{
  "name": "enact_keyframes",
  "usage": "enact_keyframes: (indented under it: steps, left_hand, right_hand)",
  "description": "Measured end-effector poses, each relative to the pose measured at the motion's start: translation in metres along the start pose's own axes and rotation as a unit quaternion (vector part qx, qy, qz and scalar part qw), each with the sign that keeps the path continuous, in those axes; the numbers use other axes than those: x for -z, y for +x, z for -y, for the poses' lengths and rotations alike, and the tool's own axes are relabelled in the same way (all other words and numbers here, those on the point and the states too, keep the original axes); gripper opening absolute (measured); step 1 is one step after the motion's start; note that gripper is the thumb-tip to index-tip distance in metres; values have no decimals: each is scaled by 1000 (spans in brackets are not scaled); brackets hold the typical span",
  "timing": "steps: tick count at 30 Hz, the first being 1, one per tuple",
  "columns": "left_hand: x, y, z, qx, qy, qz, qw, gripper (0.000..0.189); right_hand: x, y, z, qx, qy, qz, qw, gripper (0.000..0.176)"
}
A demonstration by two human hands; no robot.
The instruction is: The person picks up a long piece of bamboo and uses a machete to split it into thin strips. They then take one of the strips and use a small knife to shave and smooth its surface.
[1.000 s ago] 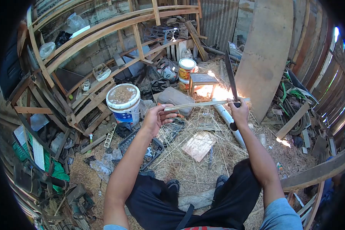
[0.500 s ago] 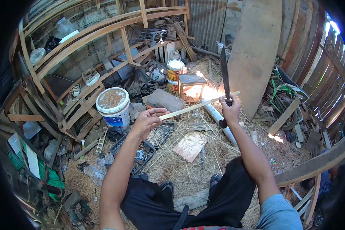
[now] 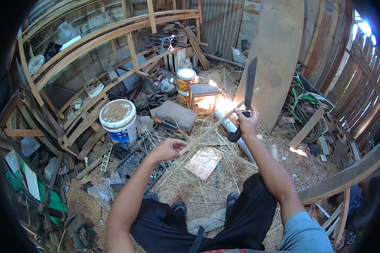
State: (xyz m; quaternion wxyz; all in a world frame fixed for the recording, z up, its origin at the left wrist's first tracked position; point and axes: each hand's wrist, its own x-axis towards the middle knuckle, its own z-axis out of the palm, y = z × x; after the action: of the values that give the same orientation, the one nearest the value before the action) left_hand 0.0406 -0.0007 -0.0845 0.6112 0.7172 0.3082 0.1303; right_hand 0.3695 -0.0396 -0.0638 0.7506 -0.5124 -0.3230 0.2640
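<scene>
My right hand (image 3: pixel 247 123) is closed around the black handle of a machete (image 3: pixel 250 84), its dark blade pointing up. The fingers of that hand also pinch a thin, pale strip of wood or bamboo (image 3: pixel 211 130) near its far end. The strip slopes down to the left, where my left hand (image 3: pixel 169 149) has its fingers curled at the near end. Part of the grip on that end is hidden by the fingers. Both hands are raised in front of me, above the straw-covered ground, with the blade crossing close to the strip.
A white bucket (image 3: pixel 118 120) and a grey case (image 3: pixel 175 115) stand on the left. Ahead are stacked paint tins (image 3: pixel 185 80) and a small wooden-framed box (image 3: pixel 204 90). A flat board (image 3: pixel 203 162) and a pale pipe (image 3: pixel 226 121) lie on the straw. A tall plank (image 3: pixel 278 55) leans behind.
My left hand has lowered and moved slightly right, so the strip tilts more steeply. My right hand has shifted a little left and down, and the machete has turned slightly.
</scene>
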Motion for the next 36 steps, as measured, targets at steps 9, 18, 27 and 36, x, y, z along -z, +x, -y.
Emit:
enact_keyframes:
  steps: [9,18,27,36]
  left_hand:
    - [-47,24,13,-8,98,-12,995,34]
    - [-57,41,-30,-123,-26,-93,988,23]
    - [-43,31,-21,-118,-16,-172,978,11]
    - [-24,24,-5,-137,-1,-281,950,15]
  right_hand:
    - [-9,-22,5,-13,0,58,998,26]
    - [-38,-74,10,27,-53,195,979,26]
    - [-45,-89,30,40,-35,241,969,25]
    - [-45,-74,35,26,-80,224,971,31]
